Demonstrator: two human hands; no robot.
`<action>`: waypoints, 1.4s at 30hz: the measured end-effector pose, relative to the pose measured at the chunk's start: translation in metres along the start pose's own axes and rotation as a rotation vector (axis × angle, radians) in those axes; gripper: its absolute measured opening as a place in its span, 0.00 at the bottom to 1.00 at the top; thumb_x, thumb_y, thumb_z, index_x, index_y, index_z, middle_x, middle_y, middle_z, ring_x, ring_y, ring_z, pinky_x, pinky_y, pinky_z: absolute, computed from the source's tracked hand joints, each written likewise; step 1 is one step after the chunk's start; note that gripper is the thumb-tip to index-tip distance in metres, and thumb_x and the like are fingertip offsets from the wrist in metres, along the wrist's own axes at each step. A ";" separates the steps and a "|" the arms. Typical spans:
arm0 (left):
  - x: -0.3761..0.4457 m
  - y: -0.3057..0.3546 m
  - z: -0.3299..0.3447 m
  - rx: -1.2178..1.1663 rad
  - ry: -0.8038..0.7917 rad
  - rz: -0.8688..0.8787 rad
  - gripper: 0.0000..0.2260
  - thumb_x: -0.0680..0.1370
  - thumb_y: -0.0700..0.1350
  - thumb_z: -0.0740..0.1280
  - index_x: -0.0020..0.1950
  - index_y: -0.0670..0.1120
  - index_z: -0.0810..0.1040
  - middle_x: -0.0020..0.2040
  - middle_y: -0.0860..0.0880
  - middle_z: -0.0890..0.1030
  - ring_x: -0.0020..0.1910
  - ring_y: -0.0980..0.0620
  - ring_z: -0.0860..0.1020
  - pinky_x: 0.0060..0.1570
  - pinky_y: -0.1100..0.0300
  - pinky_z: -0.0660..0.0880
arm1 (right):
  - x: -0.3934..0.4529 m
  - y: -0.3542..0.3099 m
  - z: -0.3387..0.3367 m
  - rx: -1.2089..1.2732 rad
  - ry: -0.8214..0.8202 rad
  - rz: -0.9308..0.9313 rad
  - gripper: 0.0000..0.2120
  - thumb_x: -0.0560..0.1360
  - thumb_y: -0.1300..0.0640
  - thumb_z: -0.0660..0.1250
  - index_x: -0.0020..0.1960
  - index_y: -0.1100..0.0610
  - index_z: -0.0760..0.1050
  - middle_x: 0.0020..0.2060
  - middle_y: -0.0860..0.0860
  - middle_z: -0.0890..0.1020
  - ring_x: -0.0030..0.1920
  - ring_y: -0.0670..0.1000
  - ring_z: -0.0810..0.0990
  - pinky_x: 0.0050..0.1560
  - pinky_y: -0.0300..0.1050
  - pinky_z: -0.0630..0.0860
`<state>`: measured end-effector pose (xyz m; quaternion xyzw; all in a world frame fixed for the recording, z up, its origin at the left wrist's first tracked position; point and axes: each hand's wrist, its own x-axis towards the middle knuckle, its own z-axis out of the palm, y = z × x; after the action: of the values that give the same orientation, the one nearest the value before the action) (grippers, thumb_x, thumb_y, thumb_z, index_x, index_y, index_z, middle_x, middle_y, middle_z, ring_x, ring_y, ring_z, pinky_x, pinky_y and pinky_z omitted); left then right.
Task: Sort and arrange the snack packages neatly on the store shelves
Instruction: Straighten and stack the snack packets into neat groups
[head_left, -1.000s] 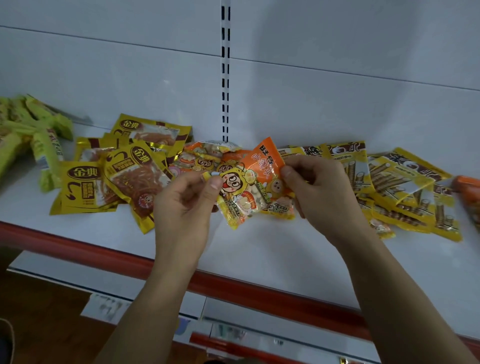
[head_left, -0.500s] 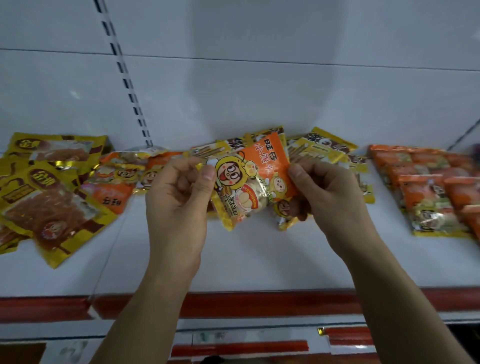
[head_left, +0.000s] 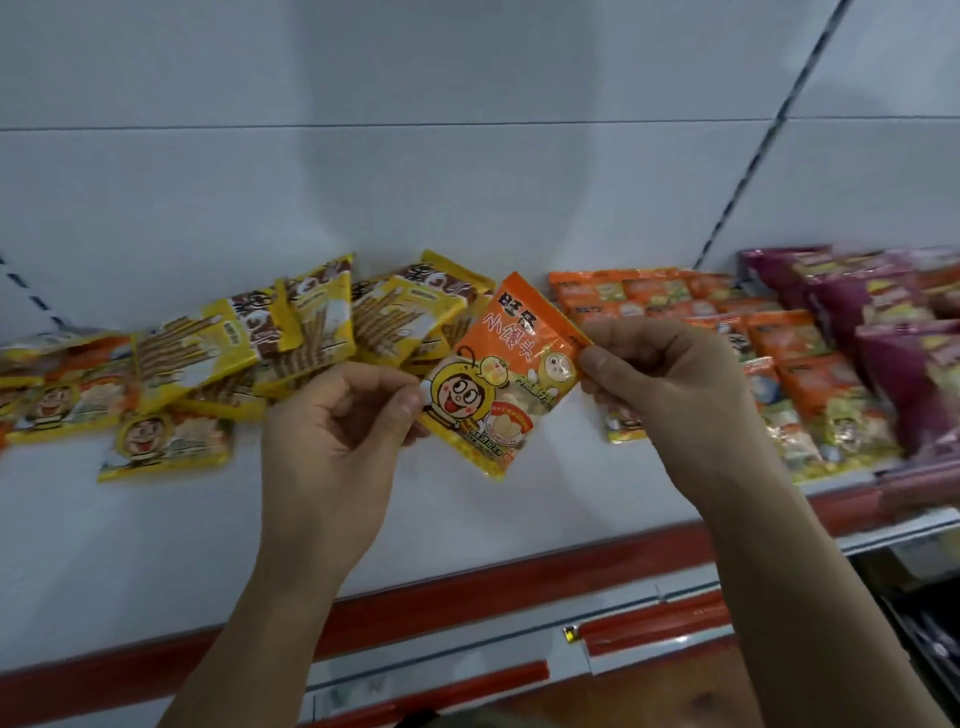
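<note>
Orange snack packet (head_left: 501, 376) held tilted above white shelf (head_left: 156, 530), pinched at 2 edges: left hand (head_left: 337, 441) thumb on lower-left edge, right hand (head_left: 670, 384) thumb on upper-right edge. Yellow stick-snack packets (head_left: 322, 332) lie behind.

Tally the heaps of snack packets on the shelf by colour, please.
Yellow stick-snack heap: 1
Orange heaps: 2, one left, one right
Purple heap: 1
Total: 4, besides the orange packet pinched by left hand and right hand.
</note>
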<state>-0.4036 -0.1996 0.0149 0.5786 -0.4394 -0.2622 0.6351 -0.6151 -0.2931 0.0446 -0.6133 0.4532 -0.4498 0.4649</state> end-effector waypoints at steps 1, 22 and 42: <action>-0.004 -0.001 0.010 0.010 -0.002 -0.011 0.03 0.77 0.36 0.71 0.47 0.43 0.83 0.39 0.49 0.85 0.36 0.53 0.84 0.38 0.66 0.79 | 0.001 0.000 -0.009 -0.009 0.028 -0.014 0.06 0.76 0.64 0.72 0.47 0.55 0.84 0.37 0.52 0.87 0.38 0.49 0.84 0.40 0.40 0.81; -0.044 -0.003 0.139 0.765 -0.265 -0.007 0.05 0.74 0.52 0.75 0.40 0.56 0.81 0.37 0.58 0.78 0.39 0.59 0.77 0.44 0.57 0.77 | 0.079 0.020 -0.112 -0.906 -0.334 -0.288 0.03 0.76 0.57 0.73 0.48 0.49 0.85 0.39 0.40 0.81 0.38 0.38 0.76 0.37 0.29 0.66; -0.037 0.009 0.112 0.674 -0.340 -0.014 0.04 0.78 0.50 0.71 0.42 0.56 0.83 0.38 0.57 0.80 0.42 0.58 0.78 0.37 0.64 0.74 | 0.069 0.020 -0.094 -0.897 -0.364 -0.353 0.05 0.79 0.54 0.70 0.53 0.51 0.83 0.42 0.44 0.80 0.40 0.40 0.75 0.37 0.33 0.67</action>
<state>-0.5187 -0.2233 0.0078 0.7064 -0.5962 -0.1997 0.3252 -0.6970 -0.3789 0.0493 -0.8880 0.4027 -0.1687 0.1444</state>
